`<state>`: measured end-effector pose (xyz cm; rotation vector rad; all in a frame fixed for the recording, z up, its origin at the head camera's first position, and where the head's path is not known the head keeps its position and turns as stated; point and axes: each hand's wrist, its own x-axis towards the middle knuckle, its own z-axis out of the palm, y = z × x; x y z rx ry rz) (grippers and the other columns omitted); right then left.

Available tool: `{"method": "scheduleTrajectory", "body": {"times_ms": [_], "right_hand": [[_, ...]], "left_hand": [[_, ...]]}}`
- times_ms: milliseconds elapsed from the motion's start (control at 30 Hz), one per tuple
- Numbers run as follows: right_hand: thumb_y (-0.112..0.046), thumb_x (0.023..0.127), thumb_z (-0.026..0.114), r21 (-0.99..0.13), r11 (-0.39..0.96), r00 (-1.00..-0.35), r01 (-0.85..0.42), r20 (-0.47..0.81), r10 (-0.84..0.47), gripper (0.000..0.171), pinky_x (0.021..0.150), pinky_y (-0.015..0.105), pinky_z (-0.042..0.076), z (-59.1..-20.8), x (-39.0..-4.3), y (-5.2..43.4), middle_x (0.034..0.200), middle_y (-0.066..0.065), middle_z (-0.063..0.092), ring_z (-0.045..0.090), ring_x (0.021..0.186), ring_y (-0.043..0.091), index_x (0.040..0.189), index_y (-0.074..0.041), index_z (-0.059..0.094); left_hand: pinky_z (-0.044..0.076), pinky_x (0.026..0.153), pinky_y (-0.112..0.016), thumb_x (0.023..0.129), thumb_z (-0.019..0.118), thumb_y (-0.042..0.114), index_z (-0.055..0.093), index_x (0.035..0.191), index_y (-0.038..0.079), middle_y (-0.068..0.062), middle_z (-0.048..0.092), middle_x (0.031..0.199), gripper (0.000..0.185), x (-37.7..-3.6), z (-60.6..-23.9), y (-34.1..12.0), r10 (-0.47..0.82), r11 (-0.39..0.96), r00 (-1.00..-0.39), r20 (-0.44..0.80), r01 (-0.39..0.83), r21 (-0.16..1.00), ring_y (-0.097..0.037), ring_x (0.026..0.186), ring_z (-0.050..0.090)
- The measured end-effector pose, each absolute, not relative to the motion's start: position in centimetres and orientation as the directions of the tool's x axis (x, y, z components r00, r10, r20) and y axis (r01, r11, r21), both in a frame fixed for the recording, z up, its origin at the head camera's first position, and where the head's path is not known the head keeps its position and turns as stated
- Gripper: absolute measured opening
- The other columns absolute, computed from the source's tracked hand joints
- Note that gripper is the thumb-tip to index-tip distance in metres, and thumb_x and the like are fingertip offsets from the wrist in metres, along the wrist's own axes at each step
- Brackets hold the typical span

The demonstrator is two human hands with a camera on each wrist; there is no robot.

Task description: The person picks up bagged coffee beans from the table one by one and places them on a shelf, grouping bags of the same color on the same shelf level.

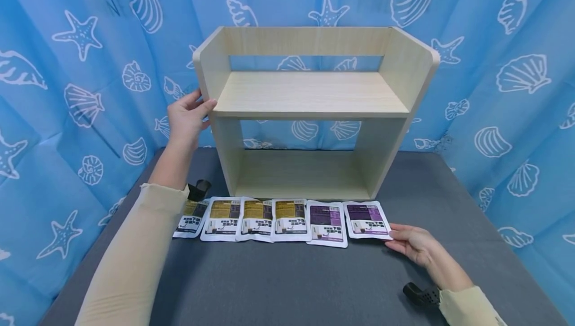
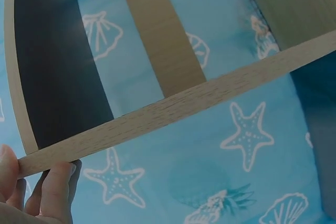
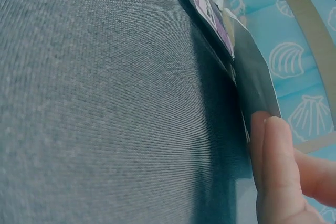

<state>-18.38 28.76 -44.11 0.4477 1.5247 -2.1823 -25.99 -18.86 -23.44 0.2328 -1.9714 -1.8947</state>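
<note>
A light wooden two-tier shelf (image 1: 310, 94) stands upright at the back of the grey table, both tiers bare. My left hand (image 1: 204, 100) grips its left side panel, thumb on the front edge and fingers behind; the left wrist view shows the fingers (image 2: 55, 182) pinching the panel edge (image 2: 173, 108). Several flat packets lie in a row before the shelf: yellow-labelled ones (image 1: 256, 218) on the left, two purple-labelled ones (image 1: 327, 222) on the right. My right hand (image 1: 397, 241) lies flat on the table, straight fingertips (image 3: 278, 171) touching the corner of the rightmost purple packet (image 1: 366, 220).
The grey cloth table (image 1: 287, 286) runs toward me from the packet row. A blue curtain printed with shells and starfish (image 1: 503, 66) hangs close behind and on both sides. Black wrist mounts show at my left sleeve (image 1: 199, 188) and right sleeve (image 1: 420, 293).
</note>
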Motion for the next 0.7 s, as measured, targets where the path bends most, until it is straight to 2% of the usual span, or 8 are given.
{"method": "scheduleTrajectory", "body": {"times_ms": [100, 200, 333, 533, 633, 700], "right_hand": [[0.015, 0.093, 0.049, -0.788, -0.323, -0.851, 0.524, -0.502, -0.154, 0.037, 0.075, 0.032, 0.058, -43.9, -18.2, 29.0, 0.085, 0.010, 0.070, 0.070, 0.078, 0.019, 0.130, 0.012, 0.044], [0.013, 0.094, 0.050, -0.786, -0.325, -0.849, 0.526, -0.504, -0.158, 0.043, 0.077, 0.033, 0.057, -43.6, -18.0, 29.3, 0.087, 0.010, 0.070, 0.070, 0.080, 0.019, 0.136, 0.011, 0.038], [0.009, 0.095, 0.052, -0.778, -0.326, -0.842, 0.537, -0.515, -0.159, 0.063, 0.082, 0.034, 0.056, -43.0, -17.5, 29.4, 0.091, 0.009, 0.068, 0.069, 0.085, 0.019, 0.147, 0.010, 0.017], [0.005, 0.096, 0.053, -0.782, -0.328, -0.848, 0.529, -0.502, -0.172, 0.066, 0.086, 0.035, 0.055, -42.4, -17.0, 29.6, 0.095, 0.007, 0.067, 0.068, 0.089, 0.018, 0.149, 0.008, 0.013], [0.005, 0.097, 0.052, -0.796, -0.323, -0.859, 0.512, -0.476, -0.188, 0.055, 0.085, 0.035, 0.055, -42.3, -17.0, 29.5, 0.095, 0.006, 0.068, 0.069, 0.089, 0.018, 0.145, 0.008, 0.026], [0.006, 0.096, 0.053, -0.795, -0.333, -0.862, 0.506, -0.471, -0.187, 0.037, 0.083, 0.035, 0.056, -42.3, -16.9, 29.4, 0.094, 0.007, 0.069, 0.069, 0.088, 0.019, 0.133, 0.005, 0.048]], "left_hand": [[0.046, 0.098, -0.045, 0.090, 0.071, 0.020, 0.056, 0.138, 0.014, -0.010, 0.055, 0.138, 0.050, -26.0, -23.4, -18.8, -0.385, 0.075, -0.908, 0.162, 0.144, 0.987, -0.023, 0.122, 0.056], [0.046, 0.097, -0.045, 0.090, 0.071, 0.019, 0.057, 0.137, 0.013, -0.011, 0.056, 0.137, 0.049, -26.0, -23.3, -18.7, -0.388, 0.069, -0.908, 0.159, 0.144, 0.987, -0.023, 0.121, 0.057], [0.046, 0.097, -0.045, 0.090, 0.071, 0.019, 0.057, 0.136, 0.013, -0.010, 0.056, 0.137, 0.049, -26.1, -23.3, -18.8, -0.393, 0.067, -0.906, 0.155, 0.140, 0.988, -0.023, 0.121, 0.057], [0.046, 0.097, -0.045, 0.089, 0.071, 0.020, 0.057, 0.137, 0.013, -0.011, 0.055, 0.138, 0.050, -26.1, -23.3, -18.9, -0.391, 0.071, -0.909, 0.146, 0.128, 0.989, -0.024, 0.122, 0.056], [0.046, 0.097, -0.045, 0.089, 0.072, 0.021, 0.057, 0.137, 0.013, -0.011, 0.054, 0.138, 0.051, -26.0, -23.3, -19.0, -0.393, 0.076, -0.909, 0.138, 0.118, 0.990, -0.024, 0.122, 0.056], [0.046, 0.097, -0.045, 0.089, 0.072, 0.022, 0.057, 0.137, 0.013, -0.011, 0.054, 0.138, 0.051, -26.0, -23.3, -19.0, -0.393, 0.080, -0.909, 0.138, 0.115, 0.990, -0.024, 0.122, 0.057]]}}
